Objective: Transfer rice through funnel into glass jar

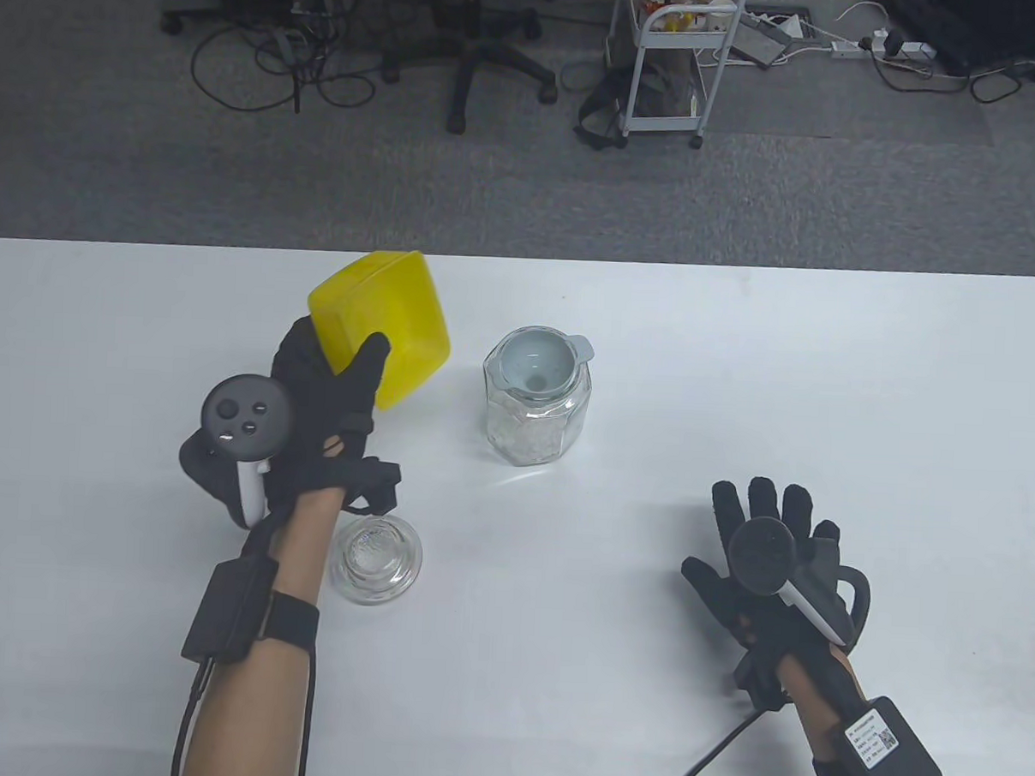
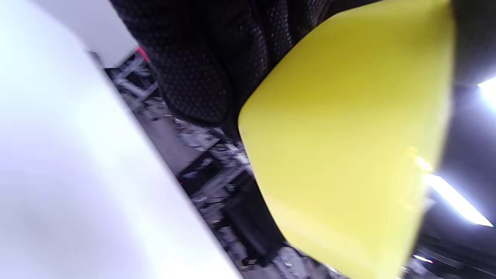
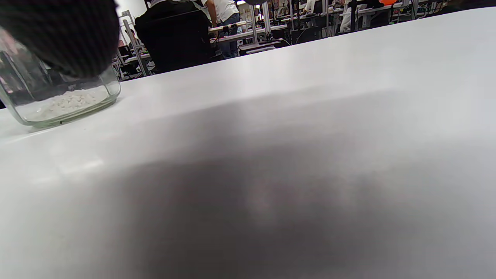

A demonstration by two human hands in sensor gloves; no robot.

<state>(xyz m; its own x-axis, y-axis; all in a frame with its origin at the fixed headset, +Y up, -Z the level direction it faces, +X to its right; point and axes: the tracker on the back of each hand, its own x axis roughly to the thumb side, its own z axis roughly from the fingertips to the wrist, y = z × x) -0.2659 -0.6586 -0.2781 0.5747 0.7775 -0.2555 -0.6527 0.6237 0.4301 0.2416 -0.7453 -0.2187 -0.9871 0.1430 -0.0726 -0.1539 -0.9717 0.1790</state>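
My left hand (image 1: 328, 397) grips a yellow plastic container (image 1: 381, 324), tilted with its base toward the camera, held left of the glass jar (image 1: 535, 414). The container fills the left wrist view (image 2: 348, 155) under my gloved fingers (image 2: 193, 69). A grey funnel (image 1: 540, 365) sits in the jar's mouth. White rice lies in the bottom of the jar (image 3: 66, 101). My right hand (image 1: 768, 545) rests flat on the table with fingers spread, to the right of the jar and nearer me, holding nothing.
A glass jar lid (image 1: 376, 560) lies on the white table (image 1: 741, 372) beside my left forearm. Beyond the table's far edge are an office chair (image 1: 472, 52) and a white cart (image 1: 669, 60) on grey carpet.
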